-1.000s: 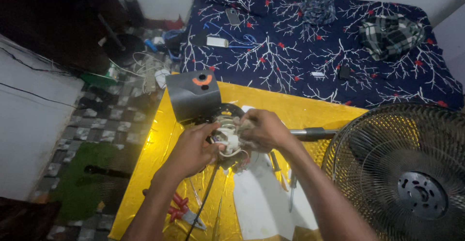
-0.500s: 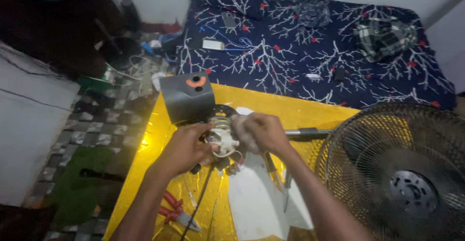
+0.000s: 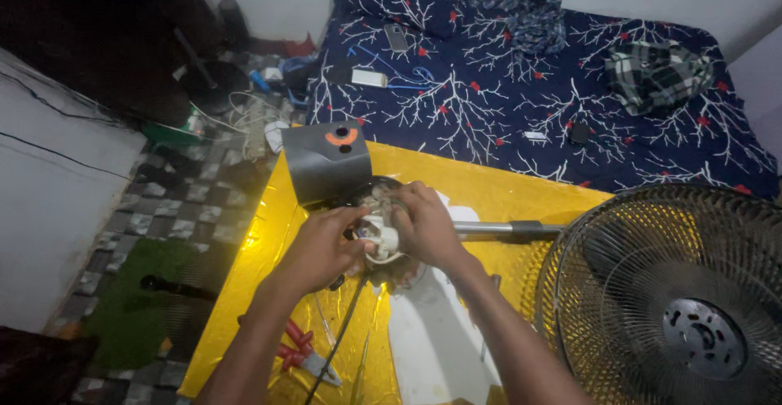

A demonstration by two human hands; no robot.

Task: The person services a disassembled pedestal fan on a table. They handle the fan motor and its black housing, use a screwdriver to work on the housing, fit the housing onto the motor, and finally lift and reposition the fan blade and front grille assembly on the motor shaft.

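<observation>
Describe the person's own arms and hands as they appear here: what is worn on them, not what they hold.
Both forearms are bare to the bottom edge of the picture: no sleeves show. The left hand and right hand wear no gloves. No watch, bracelet or ring can be made out, though the light is dim. The fingers are partly hidden among the parts.

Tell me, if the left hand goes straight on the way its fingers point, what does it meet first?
The left hand points up and right, already at the white motor part. Just beyond lies the right hand, though depth is hard to judge.
</observation>
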